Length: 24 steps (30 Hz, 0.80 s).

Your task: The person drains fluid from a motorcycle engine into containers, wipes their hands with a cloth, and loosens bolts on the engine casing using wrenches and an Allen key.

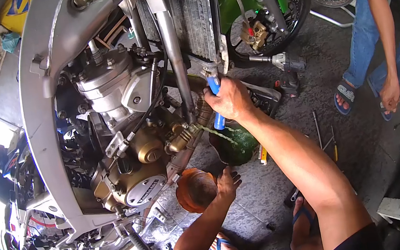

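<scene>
The right hand (232, 100) has its fingers wrapped round a blue handle (219, 121), which shows above and below the fist, over the dark container (221, 154). The left hand (226, 185) has its fingers loosely spread by that container's near rim; contact is unclear. Green liquid (245, 141) lies inside, under a stream from the engine (150, 153). An orange bucket (182, 192) stands beside the left hand.

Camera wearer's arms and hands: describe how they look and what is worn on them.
The left hand and right hand are gloveless; no watch or bracelet shows. Both forearms are bare, below short dark sleeves with no visible markings.
</scene>
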Tool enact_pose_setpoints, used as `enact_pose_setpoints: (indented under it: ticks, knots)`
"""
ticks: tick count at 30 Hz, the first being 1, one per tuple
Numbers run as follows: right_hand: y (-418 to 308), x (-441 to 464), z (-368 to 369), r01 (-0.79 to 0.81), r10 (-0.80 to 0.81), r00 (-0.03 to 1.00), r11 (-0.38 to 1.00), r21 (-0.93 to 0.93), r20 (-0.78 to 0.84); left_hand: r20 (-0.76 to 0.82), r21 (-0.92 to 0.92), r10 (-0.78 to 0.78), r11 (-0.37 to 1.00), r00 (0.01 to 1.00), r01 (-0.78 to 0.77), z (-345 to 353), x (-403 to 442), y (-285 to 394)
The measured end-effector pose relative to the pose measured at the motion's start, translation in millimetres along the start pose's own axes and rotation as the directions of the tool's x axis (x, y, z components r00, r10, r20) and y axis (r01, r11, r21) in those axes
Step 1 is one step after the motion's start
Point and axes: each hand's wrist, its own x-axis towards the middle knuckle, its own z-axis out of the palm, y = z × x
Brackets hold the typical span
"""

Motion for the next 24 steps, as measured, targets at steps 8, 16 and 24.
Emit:
enact_pose_setpoints:
  ticks: [8,16,24]
  knots:
    - [4,1,3,0.079,-0.077,0.995,0.996,0.030,-0.061,0.040,0.749,0.720,0.437,0.692,-0.498,-15,-36,20]
    - [7,2,6,0.086,-0.085,0.993,0.996,0.010,-0.076,0.485,0.603,0.828,-0.084,0.281,-0.794,60,-191,140]
    - [5,1,3,0.098,-0.099,0.992,0.995,-0.016,-0.085,0.550,0.812,0.603,-0.226,0.578,-0.538,117,-192,135]
